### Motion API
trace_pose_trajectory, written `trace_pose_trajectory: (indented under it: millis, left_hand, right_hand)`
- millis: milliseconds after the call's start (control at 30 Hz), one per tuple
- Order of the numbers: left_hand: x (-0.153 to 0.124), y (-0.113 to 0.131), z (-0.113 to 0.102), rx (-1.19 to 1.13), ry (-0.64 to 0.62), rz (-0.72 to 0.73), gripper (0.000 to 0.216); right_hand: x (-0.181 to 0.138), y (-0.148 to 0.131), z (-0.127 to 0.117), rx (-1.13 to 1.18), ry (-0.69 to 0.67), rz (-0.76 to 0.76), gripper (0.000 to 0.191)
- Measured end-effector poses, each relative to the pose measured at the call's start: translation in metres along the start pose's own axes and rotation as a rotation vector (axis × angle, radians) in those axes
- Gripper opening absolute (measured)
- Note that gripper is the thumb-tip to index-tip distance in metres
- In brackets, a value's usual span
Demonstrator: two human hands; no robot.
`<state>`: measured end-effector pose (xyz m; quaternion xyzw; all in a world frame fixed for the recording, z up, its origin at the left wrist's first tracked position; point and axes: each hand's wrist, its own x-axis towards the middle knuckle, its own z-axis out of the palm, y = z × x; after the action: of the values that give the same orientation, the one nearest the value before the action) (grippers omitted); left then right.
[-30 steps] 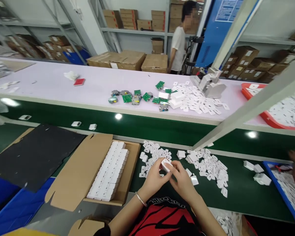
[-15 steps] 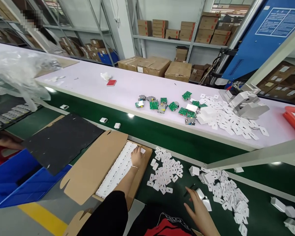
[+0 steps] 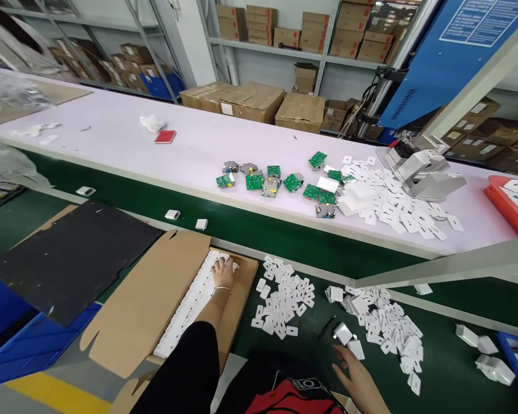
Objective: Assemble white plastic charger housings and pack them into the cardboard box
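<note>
An open cardboard box [image 3: 237, 299] holds long rows of white plastic housings [image 3: 183, 313]. My left hand [image 3: 223, 272] reaches into its far end, fingers bent down around a white plastic housing [image 3: 235, 266] that is mostly hidden under them. At the lower right, my right hand [image 3: 349, 371] is empty with fingers apart. Just beyond its fingertips lie two loose white housings [image 3: 342, 333] and a thin dark tool [image 3: 327, 326]. Small white flat plates with cut-outs [image 3: 285, 299] are heaped between the box and my right hand.
Another pile of white plates [image 3: 391, 328] spreads at right. Green circuit boards [image 3: 254, 182] lie on the raised white shelf [image 3: 125, 138], near a metal fixture [image 3: 423, 167]. A black sheet [image 3: 75, 253] and a blue bin [image 3: 38, 345] are at left. A slanting metal beam [image 3: 449, 267] crosses the right side.
The view has swung, so things sit a little further left. My left hand remains at the box's far end, pressing lower over the housing. My right hand has drawn back slightly from the loose housings.
</note>
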<state>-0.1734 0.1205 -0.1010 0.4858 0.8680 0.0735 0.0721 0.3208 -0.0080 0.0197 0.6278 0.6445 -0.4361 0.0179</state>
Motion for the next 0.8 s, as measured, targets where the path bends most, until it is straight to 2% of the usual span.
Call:
trace_pose_trajectory:
  millis: [133,233,333,400,500,567,633,733,800]
  left_hand:
    - [0.003,0.002,-0.003,0.026,0.002,-0.024,0.038]
    - [0.000,0.010,-0.006,0.028,0.048,-0.088,0.039]
    - [-0.015,0.027,-0.009,0.009,0.111,-0.085,0.043]
    - [-0.031,0.045,-0.010,-0.020,0.129,0.003,0.043]
    - [-0.064,0.089,-0.011,-0.107,0.091,0.300,0.037]
    - [-0.088,0.130,-0.010,-0.154,-0.018,0.549,0.035]
    - [-0.111,0.177,-0.006,-0.152,-0.155,0.730,0.039]
    - [-0.135,0.242,0.010,-0.122,-0.261,0.859,0.057]
    - [-0.144,0.273,0.024,-0.084,-0.313,0.888,0.071]
  right_hand:
    - [0.003,0.029,0.006,0.080,0.091,0.008,0.057]
    - [0.006,0.065,0.009,0.197,0.229,0.052,0.053]
    - [0.006,0.107,0.009,0.198,0.457,0.232,0.047]
    - [0.004,0.133,0.010,0.166,0.569,0.380,0.048]
    - [0.003,0.160,0.014,0.147,0.650,0.501,0.051]
    - [0.009,0.171,0.017,0.134,0.685,0.512,0.051]
    - [0.020,0.177,0.020,0.117,0.708,0.483,0.050]
    - [0.042,0.184,0.020,0.082,0.746,0.455,0.050]
    - [0.054,0.190,0.018,0.057,0.767,0.455,0.047]
